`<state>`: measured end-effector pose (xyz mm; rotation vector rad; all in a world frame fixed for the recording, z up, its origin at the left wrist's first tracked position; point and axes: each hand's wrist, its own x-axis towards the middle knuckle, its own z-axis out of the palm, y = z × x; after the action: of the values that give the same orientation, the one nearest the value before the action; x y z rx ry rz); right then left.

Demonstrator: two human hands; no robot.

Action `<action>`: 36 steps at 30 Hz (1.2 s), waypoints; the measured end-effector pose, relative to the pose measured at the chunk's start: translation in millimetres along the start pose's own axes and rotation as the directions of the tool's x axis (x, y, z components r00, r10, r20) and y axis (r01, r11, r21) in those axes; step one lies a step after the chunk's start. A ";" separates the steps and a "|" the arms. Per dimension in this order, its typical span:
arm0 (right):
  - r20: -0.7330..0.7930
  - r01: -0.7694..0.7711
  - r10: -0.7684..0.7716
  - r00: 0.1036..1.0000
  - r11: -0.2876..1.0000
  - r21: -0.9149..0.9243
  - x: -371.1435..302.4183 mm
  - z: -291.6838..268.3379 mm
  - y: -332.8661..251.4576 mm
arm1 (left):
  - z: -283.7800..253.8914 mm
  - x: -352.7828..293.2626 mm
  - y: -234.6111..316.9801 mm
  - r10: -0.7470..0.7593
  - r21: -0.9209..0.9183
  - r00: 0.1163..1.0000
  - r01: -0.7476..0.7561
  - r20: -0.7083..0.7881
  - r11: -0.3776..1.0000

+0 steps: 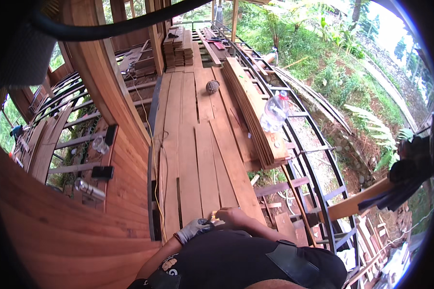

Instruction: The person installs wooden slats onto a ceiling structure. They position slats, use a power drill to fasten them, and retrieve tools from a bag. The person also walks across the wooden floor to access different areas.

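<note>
My left hand [194, 228], in a grey-white glove, is held in front of my waist above the deck boards [188, 159]. Its fingers are curled in, and what lies inside them is hidden. Beside it, nearly touching, is my bare right hand [230, 216], its fingers closed together. Between the two hands shows a small yellow thing [214, 215], too small to name. Reddish-brown boards run lengthwise away from me under both hands, with dark gaps between some of them.
A board stack [248, 108] lies along the right, with a clear red-capped jug [275, 111] beside it. Farther off are a round brown ball-like object [212, 86] and stacked planks [178, 48]. A yellow cord [155, 188] runs along the left. Right of the deck is open black metal framing [318, 168].
</note>
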<state>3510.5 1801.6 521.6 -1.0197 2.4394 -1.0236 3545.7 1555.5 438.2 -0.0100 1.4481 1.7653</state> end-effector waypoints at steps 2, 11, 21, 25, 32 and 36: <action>0.069 0.005 0.000 0.998 0.997 -0.078 70.5 -45.5 18.4 | -14.0 11.6 76.8 0.089 0.082 0.991 -0.081 -0.101 0.993; 0.242 0.055 -0.042 0.969 0.997 -0.045 367.9 -152.8 113.7 | -218.3 119.2 210.3 0.226 -0.266 0.884 -0.353 -0.410 0.897; 0.138 -0.876 0.956 0.259 0.172 0.451 471.6 -182.7 417.7 | -519.8 230.5 424.5 0.185 -0.174 0.735 -0.383 -0.652 0.907; 0.210 -0.873 0.970 0.119 0.001 0.488 507.3 -208.6 453.3 | -607.2 272.2 491.9 0.159 -0.287 0.759 -0.419 -0.631 0.862; 0.369 -0.910 0.912 0.176 0.008 0.414 699.6 -240.4 557.6 | -746.5 403.9 575.9 0.119 -0.289 0.744 -0.394 -0.657 0.872; 0.572 -0.768 0.710 0.410 -0.069 0.636 873.7 -305.8 658.9 | -852.4 472.8 561.7 0.275 0.326 0.538 0.001 -0.797 0.945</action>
<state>2414.8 1655.2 258.8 0.6851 1.4356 -1.3729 2501.1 1142.4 376.9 -0.7099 2.4591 1.7107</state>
